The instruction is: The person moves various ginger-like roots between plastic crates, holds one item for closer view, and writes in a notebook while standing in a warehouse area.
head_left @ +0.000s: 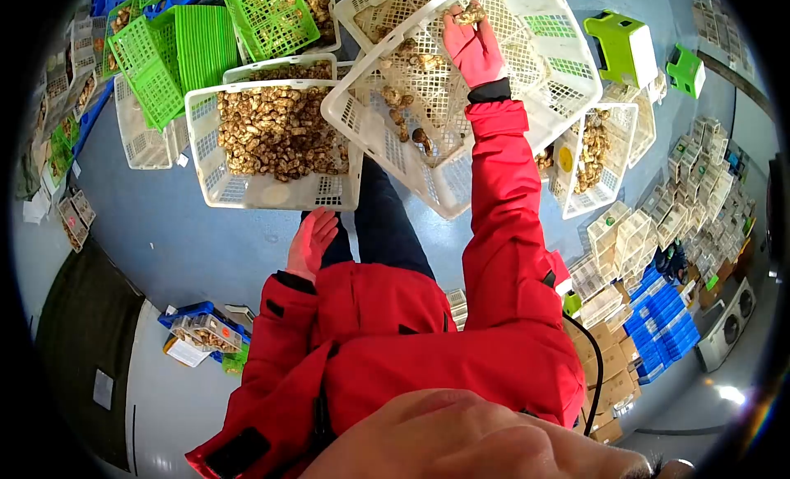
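My right hand (476,55) is closed around a brown mushroom (471,15) with its fingertips, above the far side of a large white perforated crate (354,109). A few loose mushrooms (397,100) lie scattered in that crate, which sits tilted over other crates. My left hand (313,242) is open, palm turned up and holding nothing, just in front of the near edge of another white crate (271,195). That crate holds a thick layer of small brown mushrooms (276,129).
Green baskets (271,18) and a stack of green trays (203,47) stand at the upper left. To the right is a smaller white crate (605,191) with mushrooms. Green-and-white boxes (629,51), blue crates (662,327) and cardboard boxes (613,388) stand farther right.
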`<state>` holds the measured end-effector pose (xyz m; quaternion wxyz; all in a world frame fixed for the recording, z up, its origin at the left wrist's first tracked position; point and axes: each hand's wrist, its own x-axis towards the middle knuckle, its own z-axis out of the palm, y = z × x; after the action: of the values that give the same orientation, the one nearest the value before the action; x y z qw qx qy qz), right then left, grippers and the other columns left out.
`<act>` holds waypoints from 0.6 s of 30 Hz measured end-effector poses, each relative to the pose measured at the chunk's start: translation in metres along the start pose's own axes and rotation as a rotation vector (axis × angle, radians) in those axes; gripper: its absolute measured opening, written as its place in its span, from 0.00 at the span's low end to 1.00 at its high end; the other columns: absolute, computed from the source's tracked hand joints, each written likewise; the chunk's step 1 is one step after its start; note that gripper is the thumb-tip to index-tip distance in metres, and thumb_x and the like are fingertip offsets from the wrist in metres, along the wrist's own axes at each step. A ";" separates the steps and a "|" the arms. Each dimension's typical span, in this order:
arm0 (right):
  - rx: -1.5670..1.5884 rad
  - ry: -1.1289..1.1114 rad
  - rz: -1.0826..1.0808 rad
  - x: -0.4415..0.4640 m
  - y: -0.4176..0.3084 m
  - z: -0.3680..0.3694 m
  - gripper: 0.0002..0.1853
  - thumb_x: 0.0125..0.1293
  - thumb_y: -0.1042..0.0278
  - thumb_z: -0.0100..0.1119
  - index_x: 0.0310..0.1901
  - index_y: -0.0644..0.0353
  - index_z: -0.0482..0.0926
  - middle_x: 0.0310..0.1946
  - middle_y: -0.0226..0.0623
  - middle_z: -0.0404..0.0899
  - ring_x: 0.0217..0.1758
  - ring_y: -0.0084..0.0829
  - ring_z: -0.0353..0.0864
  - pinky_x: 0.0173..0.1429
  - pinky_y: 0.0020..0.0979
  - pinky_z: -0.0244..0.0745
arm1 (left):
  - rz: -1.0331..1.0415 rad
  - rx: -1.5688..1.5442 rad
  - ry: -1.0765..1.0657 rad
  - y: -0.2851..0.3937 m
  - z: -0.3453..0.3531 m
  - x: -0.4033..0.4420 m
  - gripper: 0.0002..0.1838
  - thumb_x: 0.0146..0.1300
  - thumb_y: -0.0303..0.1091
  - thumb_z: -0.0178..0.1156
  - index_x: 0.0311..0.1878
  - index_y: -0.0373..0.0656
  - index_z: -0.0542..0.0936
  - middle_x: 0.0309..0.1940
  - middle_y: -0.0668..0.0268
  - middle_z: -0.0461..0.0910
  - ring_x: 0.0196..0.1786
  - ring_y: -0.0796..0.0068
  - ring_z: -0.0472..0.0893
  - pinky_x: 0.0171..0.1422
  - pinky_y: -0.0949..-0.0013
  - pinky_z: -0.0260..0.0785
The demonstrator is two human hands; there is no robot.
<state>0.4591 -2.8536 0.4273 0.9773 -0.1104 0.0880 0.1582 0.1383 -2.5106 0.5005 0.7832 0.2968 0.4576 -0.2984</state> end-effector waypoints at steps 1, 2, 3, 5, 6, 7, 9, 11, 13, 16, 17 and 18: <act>-0.054 0.013 -0.044 -0.002 0.005 0.006 0.19 0.68 0.68 0.40 0.61 0.56 0.59 0.57 0.46 0.63 0.60 0.41 0.64 0.62 0.40 0.62 | -0.002 -0.001 0.006 0.000 0.001 0.000 0.26 0.64 0.47 0.47 0.59 0.40 0.64 0.56 0.59 0.68 0.58 0.66 0.68 0.63 0.65 0.58; -0.108 0.028 -0.088 -0.003 0.010 0.011 0.20 0.67 0.70 0.42 0.61 0.53 0.59 0.56 0.45 0.64 0.59 0.40 0.65 0.60 0.40 0.65 | -0.005 -0.002 0.011 0.000 0.001 0.000 0.26 0.64 0.47 0.47 0.59 0.40 0.64 0.55 0.59 0.69 0.58 0.66 0.68 0.63 0.65 0.58; -0.162 0.043 -0.132 -0.005 0.012 0.014 0.21 0.67 0.71 0.43 0.61 0.51 0.58 0.55 0.45 0.64 0.57 0.40 0.67 0.58 0.40 0.68 | -0.009 -0.001 0.006 0.001 0.001 -0.001 0.26 0.64 0.47 0.47 0.59 0.40 0.64 0.55 0.59 0.69 0.58 0.66 0.68 0.63 0.65 0.58; -0.223 0.008 -0.132 -0.006 0.013 0.017 0.23 0.65 0.76 0.44 0.61 0.51 0.56 0.53 0.44 0.66 0.57 0.39 0.67 0.59 0.39 0.67 | -0.015 0.000 -0.006 0.002 0.000 -0.001 0.26 0.64 0.48 0.47 0.59 0.40 0.64 0.55 0.59 0.68 0.58 0.66 0.68 0.63 0.65 0.58; -0.267 0.024 -0.141 -0.008 0.015 0.026 0.23 0.65 0.76 0.44 0.61 0.51 0.56 0.52 0.43 0.66 0.57 0.40 0.67 0.59 0.39 0.67 | -0.019 0.005 -0.006 0.002 -0.001 -0.002 0.26 0.64 0.48 0.48 0.59 0.41 0.64 0.55 0.59 0.68 0.58 0.66 0.68 0.63 0.65 0.58; -0.229 0.019 -0.129 -0.009 0.017 0.031 0.23 0.65 0.76 0.44 0.61 0.51 0.56 0.52 0.43 0.66 0.57 0.40 0.67 0.59 0.39 0.67 | -0.022 0.012 -0.006 0.003 -0.001 -0.002 0.26 0.64 0.48 0.48 0.59 0.41 0.64 0.55 0.59 0.68 0.58 0.66 0.68 0.62 0.65 0.58; -0.154 0.008 -0.105 -0.013 0.019 0.039 0.23 0.65 0.76 0.44 0.61 0.51 0.56 0.51 0.43 0.66 0.56 0.40 0.67 0.58 0.38 0.67 | -0.018 0.022 -0.015 0.004 -0.002 -0.004 0.26 0.64 0.48 0.48 0.59 0.41 0.64 0.55 0.59 0.68 0.58 0.66 0.68 0.62 0.65 0.59; -0.164 -0.006 -0.115 -0.017 0.021 0.043 0.23 0.65 0.76 0.44 0.61 0.52 0.56 0.51 0.43 0.66 0.57 0.39 0.67 0.58 0.37 0.68 | 0.003 0.030 -0.026 0.005 -0.003 -0.009 0.26 0.64 0.48 0.48 0.59 0.41 0.64 0.55 0.59 0.69 0.57 0.66 0.68 0.62 0.66 0.59; -0.168 -0.057 -0.172 -0.018 0.029 0.041 0.23 0.64 0.78 0.45 0.61 0.52 0.59 0.51 0.44 0.66 0.56 0.39 0.67 0.57 0.35 0.69 | -0.010 0.013 -0.031 0.005 -0.006 -0.010 0.25 0.64 0.47 0.48 0.59 0.41 0.65 0.55 0.59 0.69 0.57 0.66 0.68 0.62 0.65 0.59; -0.247 0.007 -0.018 -0.029 0.023 0.028 0.23 0.61 0.83 0.45 0.59 0.59 0.61 0.49 0.46 0.69 0.52 0.36 0.71 0.58 0.30 0.69 | -0.001 -0.018 -0.027 0.004 -0.022 -0.014 0.25 0.64 0.46 0.47 0.58 0.39 0.64 0.55 0.58 0.69 0.57 0.65 0.69 0.62 0.65 0.59; -0.457 0.087 -0.087 -0.037 0.031 0.046 0.22 0.61 0.81 0.48 0.58 0.64 0.61 0.45 0.45 0.71 0.48 0.36 0.73 0.55 0.29 0.70 | -0.002 -0.010 -0.019 0.008 -0.019 -0.018 0.25 0.64 0.46 0.47 0.58 0.39 0.64 0.55 0.58 0.69 0.57 0.65 0.68 0.62 0.65 0.59; -0.550 -0.070 -0.123 -0.040 0.037 0.053 0.23 0.59 0.75 0.53 0.57 0.67 0.61 0.41 0.43 0.73 0.45 0.35 0.74 0.51 0.30 0.71 | -0.008 -0.003 -0.020 0.011 -0.016 -0.020 0.25 0.64 0.46 0.47 0.58 0.39 0.64 0.55 0.58 0.69 0.57 0.65 0.68 0.62 0.65 0.59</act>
<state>0.4174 -2.8181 0.4799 0.9208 -0.3709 0.0013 0.1204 0.1293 -2.4878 0.5141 0.7871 0.2908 0.4512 -0.3037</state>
